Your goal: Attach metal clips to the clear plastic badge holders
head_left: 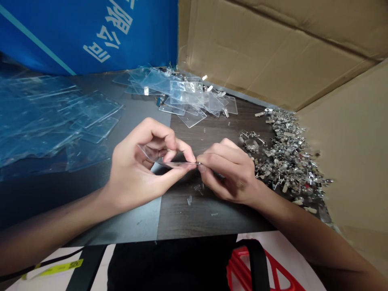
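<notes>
My left hand (145, 163) curls around a clear plastic badge holder (151, 154), which shows between the fingers and is seen nearly edge-on. A thin, bright metal strip (184, 163), probably a clip, runs along the holder's edge toward my right hand (230, 173). The right thumb and fingertips pinch the strip's far end and hide its tip. Both hands meet above the dark wood-grain table (212, 218). A heap of small metal clips (287, 157) lies just beyond my right hand.
Clear holders lie heaped at the back (182, 93) and spread at the left (54, 117). A few tiny clear bits (189, 200) lie below my hands. Cardboard flaps (273, 48) wall the right, a blue banner (91, 32) the back. A red plastic object (251, 266) sits below the table edge.
</notes>
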`<state>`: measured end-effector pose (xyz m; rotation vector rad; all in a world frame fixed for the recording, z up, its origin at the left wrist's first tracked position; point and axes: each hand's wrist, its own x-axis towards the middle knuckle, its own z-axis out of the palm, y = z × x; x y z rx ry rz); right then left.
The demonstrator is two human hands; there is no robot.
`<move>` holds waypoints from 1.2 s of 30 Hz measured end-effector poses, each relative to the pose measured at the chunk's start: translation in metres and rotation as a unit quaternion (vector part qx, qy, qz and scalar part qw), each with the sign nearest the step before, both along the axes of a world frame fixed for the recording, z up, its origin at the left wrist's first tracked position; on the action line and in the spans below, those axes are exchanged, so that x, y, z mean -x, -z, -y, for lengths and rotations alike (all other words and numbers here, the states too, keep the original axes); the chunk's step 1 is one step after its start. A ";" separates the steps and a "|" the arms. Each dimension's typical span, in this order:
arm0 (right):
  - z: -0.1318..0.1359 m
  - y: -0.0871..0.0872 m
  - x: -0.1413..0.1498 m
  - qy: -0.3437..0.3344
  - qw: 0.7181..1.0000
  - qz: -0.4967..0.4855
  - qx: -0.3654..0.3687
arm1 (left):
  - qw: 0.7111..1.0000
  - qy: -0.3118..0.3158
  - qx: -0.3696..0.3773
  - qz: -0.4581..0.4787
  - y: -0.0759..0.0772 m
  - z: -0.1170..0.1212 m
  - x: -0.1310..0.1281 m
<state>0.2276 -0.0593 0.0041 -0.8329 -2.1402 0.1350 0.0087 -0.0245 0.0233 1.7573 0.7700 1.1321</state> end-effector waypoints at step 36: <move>-0.008 -0.003 0.003 0.163 0.962 -0.127 0.177 | 0.990 0.044 0.114 -0.065 0.007 -0.043 0.012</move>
